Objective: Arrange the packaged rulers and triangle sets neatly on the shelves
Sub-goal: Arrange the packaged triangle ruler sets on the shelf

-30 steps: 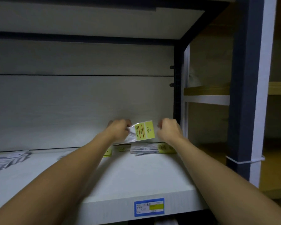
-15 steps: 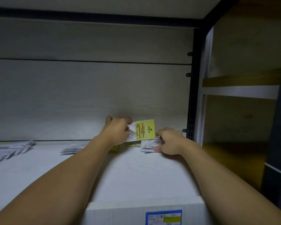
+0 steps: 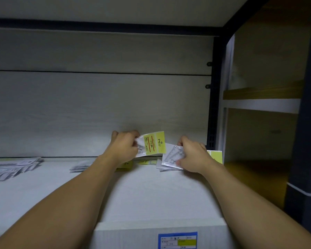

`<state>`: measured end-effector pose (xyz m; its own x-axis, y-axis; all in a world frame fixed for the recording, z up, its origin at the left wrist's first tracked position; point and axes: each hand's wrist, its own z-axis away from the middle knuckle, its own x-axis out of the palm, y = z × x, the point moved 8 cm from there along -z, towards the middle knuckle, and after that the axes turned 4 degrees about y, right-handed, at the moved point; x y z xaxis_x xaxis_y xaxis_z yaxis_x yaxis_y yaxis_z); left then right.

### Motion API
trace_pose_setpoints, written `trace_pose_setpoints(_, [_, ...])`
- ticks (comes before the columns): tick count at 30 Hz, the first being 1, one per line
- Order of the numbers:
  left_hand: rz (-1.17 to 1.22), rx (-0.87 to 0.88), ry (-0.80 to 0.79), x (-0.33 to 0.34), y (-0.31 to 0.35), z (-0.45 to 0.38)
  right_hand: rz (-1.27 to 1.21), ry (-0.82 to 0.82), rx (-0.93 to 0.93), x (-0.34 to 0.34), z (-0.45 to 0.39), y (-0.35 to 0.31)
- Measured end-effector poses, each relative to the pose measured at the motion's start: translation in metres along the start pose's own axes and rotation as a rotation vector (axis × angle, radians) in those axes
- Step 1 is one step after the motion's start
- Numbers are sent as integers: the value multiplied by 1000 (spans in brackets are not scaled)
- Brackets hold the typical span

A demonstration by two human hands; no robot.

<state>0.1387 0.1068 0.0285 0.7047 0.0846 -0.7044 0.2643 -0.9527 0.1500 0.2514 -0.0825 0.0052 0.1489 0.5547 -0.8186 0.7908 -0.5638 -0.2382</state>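
At the back of the white shelf (image 3: 151, 194), my left hand (image 3: 123, 147) grips a packaged triangle set (image 3: 153, 144) with a yellow-green header card, held upright against the back panel. To its right, my right hand (image 3: 192, 155) is closed on a small stack of clear packaged triangle sets (image 3: 171, 158), lifted slightly at their left end off the shelf. A yellow header (image 3: 216, 156) of that stack shows behind my right wrist. More yellow-labelled packets (image 3: 145, 162) lie flat between my hands.
Flat piles of packaged rulers lie on the shelf at the far left (image 3: 11, 168) and left of centre (image 3: 81, 166). A dark upright post (image 3: 215, 96) bounds the shelf on the right. A blue price label (image 3: 177, 239) is on the shelf's front edge.
The view moved closer and to the left. My right hand dropped to the shelf, closed on the stack of packets and lifted it. My left hand kept its packet upright.
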Motion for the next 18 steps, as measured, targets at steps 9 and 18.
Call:
trace_pose_setpoints(9, [-57,-17,6,-11,2,-6,-32,123,-34,-9,-6,-15])
trace_pose_setpoints(18, [-113,23,15,-53,-43,-5,16,157,-53,-17,-27,-64])
